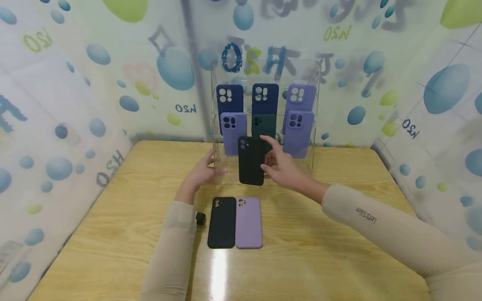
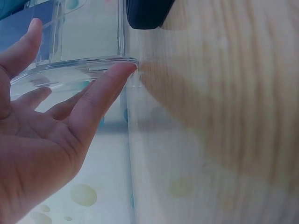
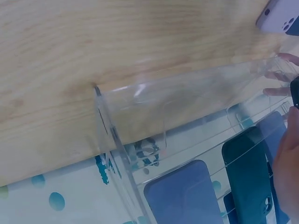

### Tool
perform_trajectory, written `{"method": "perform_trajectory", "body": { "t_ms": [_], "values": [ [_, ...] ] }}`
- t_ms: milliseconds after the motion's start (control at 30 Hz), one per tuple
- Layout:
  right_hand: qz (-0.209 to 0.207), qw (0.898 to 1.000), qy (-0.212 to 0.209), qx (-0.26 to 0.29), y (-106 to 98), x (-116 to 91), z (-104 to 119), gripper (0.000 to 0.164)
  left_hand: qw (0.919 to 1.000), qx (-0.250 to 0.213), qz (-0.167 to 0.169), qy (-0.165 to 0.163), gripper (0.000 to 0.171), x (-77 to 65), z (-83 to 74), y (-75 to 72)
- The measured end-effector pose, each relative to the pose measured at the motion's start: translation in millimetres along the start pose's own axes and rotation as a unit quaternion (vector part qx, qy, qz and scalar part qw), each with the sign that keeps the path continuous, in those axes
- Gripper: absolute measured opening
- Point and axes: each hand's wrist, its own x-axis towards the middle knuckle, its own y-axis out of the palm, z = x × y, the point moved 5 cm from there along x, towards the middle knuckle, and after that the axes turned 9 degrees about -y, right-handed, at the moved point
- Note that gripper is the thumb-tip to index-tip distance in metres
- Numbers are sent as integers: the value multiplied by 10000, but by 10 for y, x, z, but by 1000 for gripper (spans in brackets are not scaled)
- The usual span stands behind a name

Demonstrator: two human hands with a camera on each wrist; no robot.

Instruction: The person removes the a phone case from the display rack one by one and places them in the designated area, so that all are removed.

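My right hand [image 1: 280, 165] pinches a black phone case [image 1: 251, 165] by its right edge, thumb low and a finger at its top corner. The case stands upright in front of the clear acrylic stand [image 1: 313, 161], overlapping a dark green phone case [image 1: 269, 121] in the head view. My left hand [image 1: 203, 171] is at the stand's lower left side, fingers extended; in the left wrist view a fingertip of the left hand [image 2: 51, 140] touches the stand's edge. A second black phone case [image 1: 221, 223] and a lilac phone case [image 1: 249, 223] lie side by side on the table.
Higher tiers of the stand hold dark blue phone cases [image 1: 265, 100] and several purple ones [image 1: 299, 136]. A small black object [image 1: 200, 218] lies by the left sleeve. Printed curtains [image 1: 94, 83] surround the wooden table [image 1: 320, 251] at the back and sides.
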Motion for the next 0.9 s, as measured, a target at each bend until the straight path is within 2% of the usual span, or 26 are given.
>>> {"method": "perform_trajectory", "body": {
  "t_ms": [267,500,733,900],
  "values": [
    [91,9998,145,98,-59,-189,45,87,10000,-12,3,-1,106,2,-10,18],
    [184,9973,576,419,-59,-378,42,87,10000,-87,-9,-42,106,-9,-21,14],
    [359,9904,1084,776,34,-639,-32,95,9999,-108,44,-34,106,-13,-16,7],
    [478,9786,1536,1287,76,-804,-107,95,9999,-115,58,-65,106,-13,-4,5]
  ]
}}
